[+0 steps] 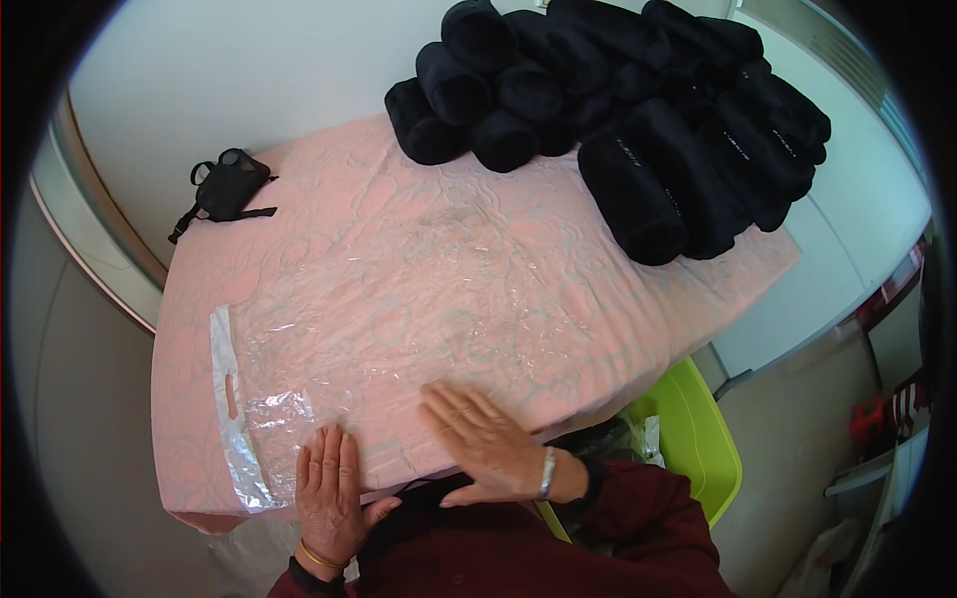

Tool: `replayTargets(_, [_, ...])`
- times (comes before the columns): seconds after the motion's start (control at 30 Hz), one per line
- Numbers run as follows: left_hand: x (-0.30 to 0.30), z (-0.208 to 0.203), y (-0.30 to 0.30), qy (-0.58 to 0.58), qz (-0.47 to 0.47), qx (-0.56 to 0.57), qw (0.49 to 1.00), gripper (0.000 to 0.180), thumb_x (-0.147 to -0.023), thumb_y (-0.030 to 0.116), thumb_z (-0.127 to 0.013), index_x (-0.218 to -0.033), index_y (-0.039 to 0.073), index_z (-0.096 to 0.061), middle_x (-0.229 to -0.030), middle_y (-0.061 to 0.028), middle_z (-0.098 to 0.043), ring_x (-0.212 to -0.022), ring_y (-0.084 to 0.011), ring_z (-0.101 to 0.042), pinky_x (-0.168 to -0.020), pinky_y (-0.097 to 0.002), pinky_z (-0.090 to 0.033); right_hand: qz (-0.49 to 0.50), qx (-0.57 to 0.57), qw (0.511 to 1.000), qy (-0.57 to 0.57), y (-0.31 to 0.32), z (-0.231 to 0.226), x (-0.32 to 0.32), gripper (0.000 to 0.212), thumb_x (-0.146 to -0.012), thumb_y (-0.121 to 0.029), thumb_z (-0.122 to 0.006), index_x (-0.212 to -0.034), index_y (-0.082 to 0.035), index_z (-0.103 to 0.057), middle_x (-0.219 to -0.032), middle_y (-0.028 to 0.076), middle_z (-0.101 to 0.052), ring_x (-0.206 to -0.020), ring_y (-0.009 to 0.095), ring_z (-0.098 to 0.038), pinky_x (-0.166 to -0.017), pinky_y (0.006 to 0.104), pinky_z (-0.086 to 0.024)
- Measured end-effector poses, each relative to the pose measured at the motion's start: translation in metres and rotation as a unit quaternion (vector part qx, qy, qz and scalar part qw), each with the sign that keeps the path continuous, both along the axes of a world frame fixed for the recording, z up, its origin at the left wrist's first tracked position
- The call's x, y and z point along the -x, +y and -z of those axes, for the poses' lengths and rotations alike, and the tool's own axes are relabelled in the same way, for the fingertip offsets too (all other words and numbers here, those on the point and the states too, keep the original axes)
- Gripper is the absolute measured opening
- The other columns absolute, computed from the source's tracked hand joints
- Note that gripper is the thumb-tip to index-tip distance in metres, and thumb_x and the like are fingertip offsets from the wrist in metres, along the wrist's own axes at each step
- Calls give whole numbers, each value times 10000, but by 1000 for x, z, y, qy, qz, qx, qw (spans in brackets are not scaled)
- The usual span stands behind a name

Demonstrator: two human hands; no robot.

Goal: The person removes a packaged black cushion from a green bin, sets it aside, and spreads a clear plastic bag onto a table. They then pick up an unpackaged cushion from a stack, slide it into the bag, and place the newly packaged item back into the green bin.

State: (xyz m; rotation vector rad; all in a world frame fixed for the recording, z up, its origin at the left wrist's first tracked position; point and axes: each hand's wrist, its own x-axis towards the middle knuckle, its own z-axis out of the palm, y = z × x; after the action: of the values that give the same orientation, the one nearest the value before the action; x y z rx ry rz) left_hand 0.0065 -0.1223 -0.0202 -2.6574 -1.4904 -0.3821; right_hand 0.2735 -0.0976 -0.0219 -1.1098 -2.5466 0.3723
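Observation:
A clear plastic bag (279,407) lies flat on the pink patterned cloth of the table. Its white handle strip (227,399), with an oval cut-out, runs down the bag's left side. My left hand (331,490) rests flat near the front edge, fingers stretched forward over the plastic. Further right, my right hand (480,439) lies with its fingers extended toward the upper left, palm down. Neither hand holds anything. The bag's right edge is hard to make out against the cloth.
Many black plush cylindrical cushions (638,179) are heaped at the back right. A small black strapped pouch (234,186) sits at the back left. Below the table's right edge stands a lime-green bin (698,439) with plastic inside. White furniture (827,249) borders the right side.

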Motion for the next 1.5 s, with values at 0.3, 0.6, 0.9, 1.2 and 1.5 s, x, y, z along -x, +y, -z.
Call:
replayTargets(0.3, [48,19,-8,3,-63,-27,998,860,-894,626,-559,-1423,-41,-433,-1475,-230,-451,-1395,-402,-406,-1145,-539,-289,149,-68,986,-23,-15,-2,-70,946,-754,-447,-787,-1417,98,-389,-1503,273,-367,-1416,407,-345,-1161,491,-286])
replayTargets(0.6, [75,-11,-30,-116,-17,-14,993,619,-930,434,-615,-1338,-26,-539,-1400,-226,-522,-1336,-404,-467,-1124,-528,-317,168,-146,964,143,-44,-36,-51,497,-726,-96,-772,-1168,52,-599,-1293,239,-572,-1215,408,-566,-1006,444,-481])
replayTargets(0.9, [-17,-4,6,-58,13,-4,998,782,-863,500,-665,-1397,-37,-469,-1472,-244,-446,-1378,-411,-412,-1148,-548,-268,78,-69,990,97,-11,7,19,971,-719,-314,-831,-1458,86,-344,-1537,264,-327,-1459,392,-295,-1192,494,-240])
replayTargets(1.2, [55,-11,10,37,-32,-10,999,961,-738,536,-775,-1447,-4,-417,-1513,-252,-387,-1414,-397,-367,-1156,-549,-254,113,-54,987,-99,-24,-11,-73,987,-738,-376,-789,-1473,84,-318,-1551,267,-308,-1461,401,-290,-1197,497,-223])
replayTargets(1.5, [102,-2,-3,-4,-21,-59,998,471,-820,125,-724,-1267,35,-605,-1330,-158,-602,-1275,-331,-550,-1100,-523,-374,119,-78,989,-30,-28,-10,-98,598,-852,-176,-640,-1418,-53,-492,-1516,270,-352,-1405,456,-332,-1169,540,-238])
